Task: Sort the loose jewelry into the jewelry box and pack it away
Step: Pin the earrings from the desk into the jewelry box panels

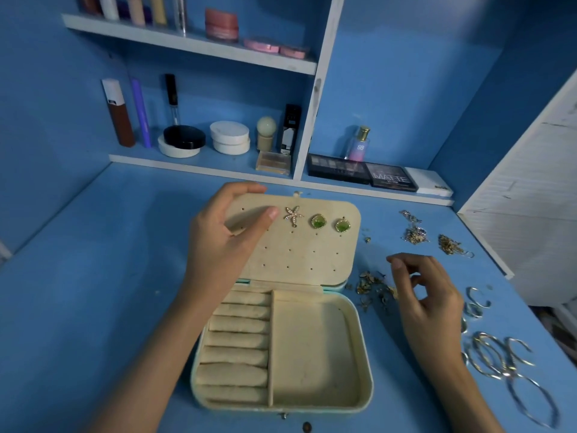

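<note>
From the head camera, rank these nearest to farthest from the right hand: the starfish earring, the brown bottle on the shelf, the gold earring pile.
1. gold earring pile, on the desk just left of the right hand.
2. starfish earring, pinned on the jewelry box lid.
3. brown bottle, far left on the back shelf.

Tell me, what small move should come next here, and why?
Probably the right hand should drop onto the small gold pile beside it and pinch one piece. Its fingers hold nothing, the left hand grips the lid open, and only three studs fill the lid's many holes.
</note>
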Demonstrator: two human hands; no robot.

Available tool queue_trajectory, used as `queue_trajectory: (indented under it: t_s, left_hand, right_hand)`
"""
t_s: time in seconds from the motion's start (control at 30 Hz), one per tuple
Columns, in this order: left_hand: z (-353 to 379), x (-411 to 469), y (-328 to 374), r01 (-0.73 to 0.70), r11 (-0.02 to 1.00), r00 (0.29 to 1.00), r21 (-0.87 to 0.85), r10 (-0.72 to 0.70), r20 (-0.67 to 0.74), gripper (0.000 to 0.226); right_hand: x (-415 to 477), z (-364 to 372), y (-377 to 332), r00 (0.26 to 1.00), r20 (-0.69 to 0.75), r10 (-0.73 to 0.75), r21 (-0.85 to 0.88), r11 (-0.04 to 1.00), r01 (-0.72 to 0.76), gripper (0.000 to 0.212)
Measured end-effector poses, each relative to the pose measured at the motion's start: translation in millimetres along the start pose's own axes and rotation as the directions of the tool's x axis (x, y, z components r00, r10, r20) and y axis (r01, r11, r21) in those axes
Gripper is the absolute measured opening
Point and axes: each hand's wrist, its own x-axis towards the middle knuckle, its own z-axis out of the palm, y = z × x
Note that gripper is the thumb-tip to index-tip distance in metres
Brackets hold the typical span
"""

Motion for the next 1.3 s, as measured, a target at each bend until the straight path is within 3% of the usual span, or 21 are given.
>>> queue_trajectory:
  t_s: [0.13, 0.23, 0.73, 1.07, 1.3]
  left_hand:
    - [-1, 1, 0, 0.036, 0.998, 0.999, -0.049, -0.034, 0.036, 0.024]
    - [-2, 1, -1, 0.022, 0.998, 0.999, -0.054, -0.019, 0.048, 0.026]
    - [-3, 2, -4, -0.029, 1.0, 0.998, -0.01, 0.029, 0.063, 0.028]
    - [-1, 2, -5, -0.034, 0.999, 0.998, -0.002, 0.034, 0.062, 0.028]
    - [-2, 2, -6, -0.031, 0.999, 0.998, -0.014, 0.032, 0.061, 0.027]
  right_hand:
    - [1, -3, 6, 0.998, -0.006, 0.058, -0.031, 0.998, -0.058, 0.012]
    - [0, -5, 9, 0.998, 0.022, 0.067, -0.075, 0.995, -0.065, 0.021]
    - [-2, -2, 21, 0.993, 0.076, -0.091, -0.37, 0.922, 0.113, 0.014]
    - [-3, 0, 20, 0.979, 0.162, -0.123, -0.371, 0.912, 0.176, 0.028]
    - [-5, 0, 16, 0.972, 0.191, -0.138, -0.334, 0.922, 0.196, 0.015]
